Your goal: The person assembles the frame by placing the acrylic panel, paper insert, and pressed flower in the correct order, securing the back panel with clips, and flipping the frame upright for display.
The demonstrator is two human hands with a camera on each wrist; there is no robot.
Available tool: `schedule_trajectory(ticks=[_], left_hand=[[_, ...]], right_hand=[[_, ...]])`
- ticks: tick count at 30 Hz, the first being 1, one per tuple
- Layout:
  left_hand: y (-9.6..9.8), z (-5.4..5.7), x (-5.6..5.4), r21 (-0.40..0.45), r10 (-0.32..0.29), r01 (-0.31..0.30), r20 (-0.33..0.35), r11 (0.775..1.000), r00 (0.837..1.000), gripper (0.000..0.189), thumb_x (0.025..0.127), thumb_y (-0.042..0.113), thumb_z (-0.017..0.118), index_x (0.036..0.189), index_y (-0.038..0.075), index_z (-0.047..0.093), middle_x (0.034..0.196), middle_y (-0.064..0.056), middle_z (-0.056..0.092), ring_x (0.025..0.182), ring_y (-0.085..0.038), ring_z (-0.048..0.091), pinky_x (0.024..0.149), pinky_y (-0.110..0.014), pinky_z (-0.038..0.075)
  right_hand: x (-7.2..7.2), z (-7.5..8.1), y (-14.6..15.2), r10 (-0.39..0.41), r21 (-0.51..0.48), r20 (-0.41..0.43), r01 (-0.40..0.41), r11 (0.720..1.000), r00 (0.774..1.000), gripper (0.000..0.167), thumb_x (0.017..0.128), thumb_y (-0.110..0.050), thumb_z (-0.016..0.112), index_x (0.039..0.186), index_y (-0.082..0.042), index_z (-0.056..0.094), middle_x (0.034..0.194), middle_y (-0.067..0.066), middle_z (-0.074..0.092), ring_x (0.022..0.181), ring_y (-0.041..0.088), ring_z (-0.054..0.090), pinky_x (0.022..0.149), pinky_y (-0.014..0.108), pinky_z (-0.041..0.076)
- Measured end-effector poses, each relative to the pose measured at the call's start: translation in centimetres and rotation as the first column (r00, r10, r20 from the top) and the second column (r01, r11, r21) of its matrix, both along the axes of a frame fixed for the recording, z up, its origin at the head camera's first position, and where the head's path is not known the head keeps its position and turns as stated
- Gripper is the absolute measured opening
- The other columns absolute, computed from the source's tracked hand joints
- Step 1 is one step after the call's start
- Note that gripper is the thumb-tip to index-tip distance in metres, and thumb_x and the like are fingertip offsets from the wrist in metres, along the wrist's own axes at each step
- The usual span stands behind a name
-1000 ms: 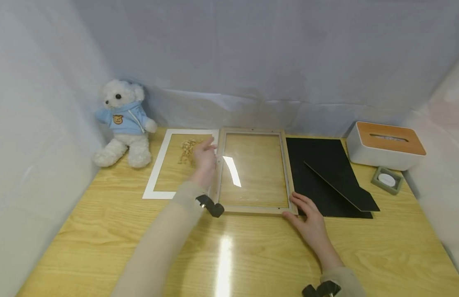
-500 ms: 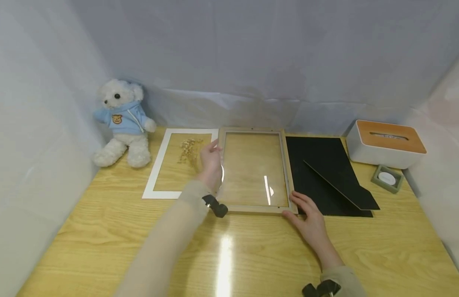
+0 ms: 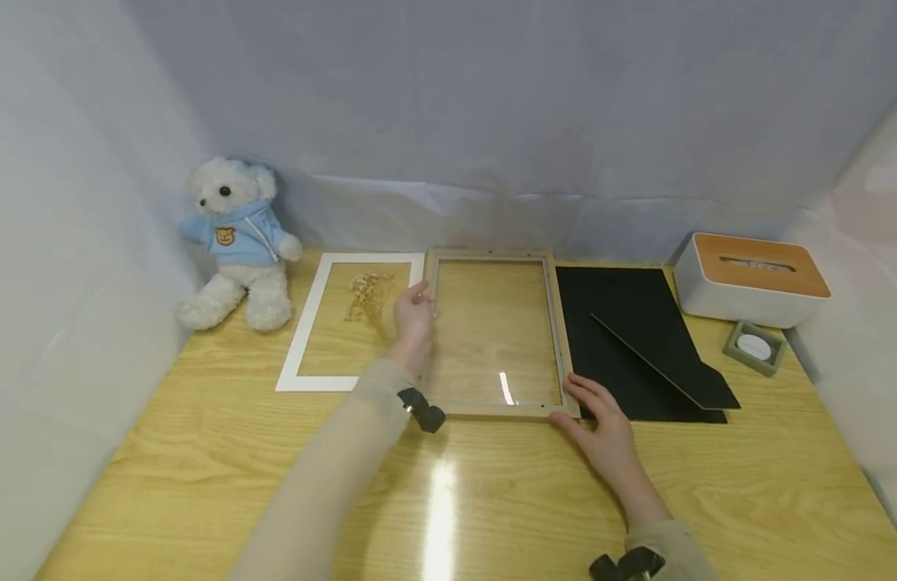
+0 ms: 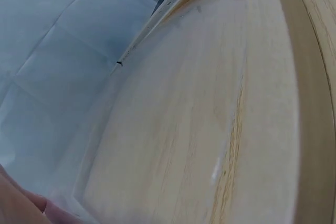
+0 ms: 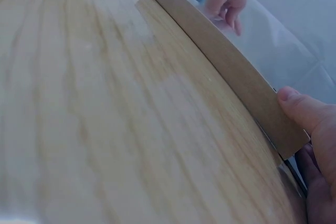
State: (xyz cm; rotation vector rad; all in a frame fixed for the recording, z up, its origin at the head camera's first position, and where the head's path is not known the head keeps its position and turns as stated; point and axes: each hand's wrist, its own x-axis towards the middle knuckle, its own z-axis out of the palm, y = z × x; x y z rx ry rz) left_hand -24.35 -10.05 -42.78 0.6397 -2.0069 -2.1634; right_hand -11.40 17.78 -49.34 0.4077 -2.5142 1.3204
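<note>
A light wooden picture frame (image 3: 501,410) lies in the middle of the table. A clear sheet (image 3: 492,339) with a small glare streak overlaps its opening. At the frame's left side, the left hand (image 3: 414,319) pinches the sheet's edge with curled fingers. In the left wrist view, a corner of the clear sheet (image 4: 157,129) shows beside the fingertips, over the wood. The right hand (image 3: 610,444) grips the frame's lower right corner, its thumb on the near side and fingers along the right side. The right wrist view shows that thumb against the frame's edge (image 5: 226,72).
Left of the frame lies a white mat border (image 3: 303,331) with a dried flower sprig (image 3: 369,297) inside it. Right of it is a black backing board (image 3: 615,290) with its stand flap raised. A teddy bear (image 3: 241,242), tissue box (image 3: 753,278) and small green dish (image 3: 755,349) stand around.
The left hand has moved slightly right and toward the frame. The glare on the clear sheet has shrunk and shifted right as the sheet tilts down. The right hand has stayed at the corner.
</note>
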Motion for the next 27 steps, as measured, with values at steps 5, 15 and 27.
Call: schedule_trajectory(ticks=[5,15,27], left_hand=[[0.2,-0.1,-0.1,-0.025,0.007,-0.007,0.000,1.000,1.000,0.058,0.083,-0.020,0.037,0.136,0.000,0.049,0.115,-0.023,0.056,0.098,-0.030,0.053,0.066,-0.020,0.045],[0.1,-0.2,-0.3,-0.018,0.010,-0.010,-0.005,1.000,1.000,0.054,0.085,-0.019,0.039,0.135,-0.002,0.049,0.113,-0.023,0.056,0.105,-0.034,0.052,0.087,-0.039,0.049],[-1.2,0.0,-0.3,0.062,-0.004,0.001,0.045,0.998,0.999,0.051,0.089,-0.014,0.037,0.136,0.000,0.049,0.115,-0.024,0.058,0.053,-0.005,0.047,0.043,-0.010,0.036]], right_hand=[[-0.1,-0.1,0.0,0.001,-0.007,-0.018,-0.002,1.000,1.000,0.051,0.075,-0.015,0.082,0.122,-0.004,0.064,0.133,0.008,0.054,0.121,0.028,0.050,0.098,0.004,0.028],[-0.2,-0.1,0.1,0.004,-0.012,-0.024,-0.004,1.000,1.000,0.051,0.075,-0.013,0.082,0.122,-0.004,0.064,0.132,0.008,0.054,0.121,0.028,0.050,0.097,0.005,0.028],[-0.2,-0.4,0.1,0.008,-0.009,-0.027,-0.008,1.000,1.000,0.051,0.075,-0.013,0.082,0.123,-0.004,0.064,0.132,0.008,0.054,0.121,0.028,0.050,0.097,0.004,0.028]])
